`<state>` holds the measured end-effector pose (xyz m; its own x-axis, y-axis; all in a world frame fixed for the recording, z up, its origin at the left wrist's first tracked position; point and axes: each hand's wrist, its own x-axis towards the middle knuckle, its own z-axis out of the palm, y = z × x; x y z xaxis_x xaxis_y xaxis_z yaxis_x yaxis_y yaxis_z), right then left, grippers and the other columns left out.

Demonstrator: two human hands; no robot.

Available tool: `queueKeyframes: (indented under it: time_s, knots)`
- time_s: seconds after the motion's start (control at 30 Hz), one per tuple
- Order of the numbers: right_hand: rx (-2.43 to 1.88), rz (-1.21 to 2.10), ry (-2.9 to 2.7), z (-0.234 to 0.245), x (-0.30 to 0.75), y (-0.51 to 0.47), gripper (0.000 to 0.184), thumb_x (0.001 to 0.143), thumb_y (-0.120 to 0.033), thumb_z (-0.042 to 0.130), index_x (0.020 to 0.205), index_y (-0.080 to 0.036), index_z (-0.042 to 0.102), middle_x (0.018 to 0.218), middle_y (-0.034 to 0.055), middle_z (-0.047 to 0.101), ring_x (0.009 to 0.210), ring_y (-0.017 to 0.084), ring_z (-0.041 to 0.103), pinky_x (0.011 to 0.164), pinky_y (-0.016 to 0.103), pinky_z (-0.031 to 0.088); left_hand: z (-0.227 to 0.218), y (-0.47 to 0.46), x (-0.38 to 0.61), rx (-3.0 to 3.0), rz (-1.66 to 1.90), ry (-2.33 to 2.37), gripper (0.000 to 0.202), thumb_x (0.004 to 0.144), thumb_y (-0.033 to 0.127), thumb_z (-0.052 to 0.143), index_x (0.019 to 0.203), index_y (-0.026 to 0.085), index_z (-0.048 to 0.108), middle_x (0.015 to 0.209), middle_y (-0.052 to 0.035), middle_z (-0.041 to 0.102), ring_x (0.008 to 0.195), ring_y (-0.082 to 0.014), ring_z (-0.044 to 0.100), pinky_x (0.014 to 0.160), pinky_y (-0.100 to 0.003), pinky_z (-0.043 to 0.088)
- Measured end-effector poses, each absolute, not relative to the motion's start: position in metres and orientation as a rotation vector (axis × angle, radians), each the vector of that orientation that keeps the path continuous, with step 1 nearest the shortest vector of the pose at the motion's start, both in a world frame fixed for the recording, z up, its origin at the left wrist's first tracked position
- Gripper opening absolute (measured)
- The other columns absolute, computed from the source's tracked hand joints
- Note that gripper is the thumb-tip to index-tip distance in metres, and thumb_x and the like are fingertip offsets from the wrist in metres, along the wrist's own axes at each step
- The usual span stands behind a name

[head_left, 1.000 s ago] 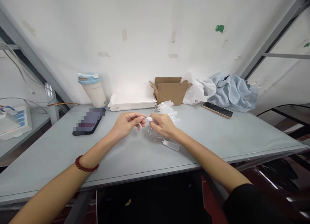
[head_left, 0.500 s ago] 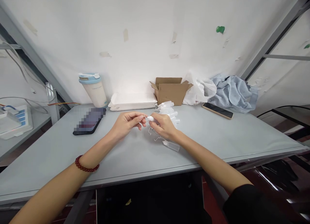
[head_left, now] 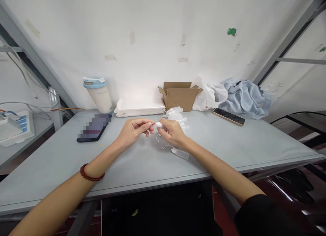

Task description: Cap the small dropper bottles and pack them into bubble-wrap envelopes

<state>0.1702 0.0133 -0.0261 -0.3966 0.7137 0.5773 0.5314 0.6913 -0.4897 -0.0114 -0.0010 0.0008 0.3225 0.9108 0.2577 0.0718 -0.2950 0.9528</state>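
Note:
Over the middle of the grey table (head_left: 142, 164), my left hand (head_left: 133, 131) and my right hand (head_left: 172, 132) meet fingertip to fingertip. Both pinch a small white dropper bottle (head_left: 159, 124), the right hand wrapped round its body and the left fingers closed on its tip end. Just behind my right hand lies a cluster of several clear small bottles (head_left: 178, 115). One more clear dropper bottle (head_left: 180, 153) lies flat on the table below my right wrist, beside small clear plastic bits (head_left: 160, 139). A red bead bracelet sits on my left wrist.
A dark phone (head_left: 93, 128) lies at the left, a lidded cup (head_left: 98, 94) behind it. White trays (head_left: 139, 107), an open cardboard box (head_left: 179, 95), a white plastic bag (head_left: 211, 93), blue cloth (head_left: 246, 96) and a second phone (head_left: 228, 116) line the back.
Almost nothing has moved. Both hands stay pinched on the small white bottle, with only slight finger shifts at its tip.

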Motion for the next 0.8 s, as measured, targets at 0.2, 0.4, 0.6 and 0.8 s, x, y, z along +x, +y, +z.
queueKeyframes:
  time_s: [0.2, 0.4, 0.6, 0.8]
  knots:
    - [-0.963, 0.28, -2.126, -0.0256, 0.1701, 0.0119, 0.011, 0.077, -0.021, 0.039, 0.067, -0.018, 0.044, 0.056, -0.0036, 0.041, 0.052, 0.009, 0.032, 0.053, 0.022, 0.023, -0.001, 0.0003, -0.0113, 1.612, 1.101, 0.884, 0.021, 0.077, 0.035, 0.067, 0.08, 0.014, 0.071, 0.069, -0.0033, 0.065, 0.06, -0.0131, 0.058, 0.058, -0.026, 0.049]
    - [-0.946, 0.252, -2.135, -0.0263, 0.1702, 0.0126, 0.012, 0.077, -0.022, 0.038, 0.067, -0.018, 0.044, 0.055, -0.0035, 0.04, 0.051, 0.009, 0.032, 0.052, 0.022, 0.022, -0.0024, 0.0015, -0.0119, 1.54, 1.103, 0.849, 0.021, 0.075, 0.034, 0.068, 0.081, 0.015, 0.071, 0.071, -0.004, 0.065, 0.065, -0.0148, 0.059, 0.057, -0.027, 0.048]
    - [-1.011, 0.291, -2.144, -0.0235, 0.1696, 0.0116, 0.012, 0.075, -0.022, 0.038, 0.064, -0.019, 0.041, 0.053, -0.0043, 0.038, 0.05, 0.009, 0.03, 0.051, 0.023, 0.021, -0.0037, 0.0026, -0.0116, 1.495, 1.093, 0.871, 0.021, 0.073, 0.035, 0.069, 0.079, 0.014, 0.071, 0.07, -0.0045, 0.064, 0.064, -0.015, 0.059, 0.056, -0.027, 0.048]
    - [-1.12, 0.245, -2.232, -0.0226, 0.1712, 0.0135, 0.013, 0.076, -0.023, 0.039, 0.064, -0.019, 0.043, 0.051, -0.004, 0.04, 0.048, 0.009, 0.03, 0.051, 0.023, 0.02, -0.0044, 0.0042, -0.0133, 1.699, 1.072, 0.985, 0.023, 0.077, 0.037, 0.064, 0.08, 0.015, 0.071, 0.069, -0.0037, 0.066, 0.059, -0.0129, 0.057, 0.058, -0.026, 0.049]
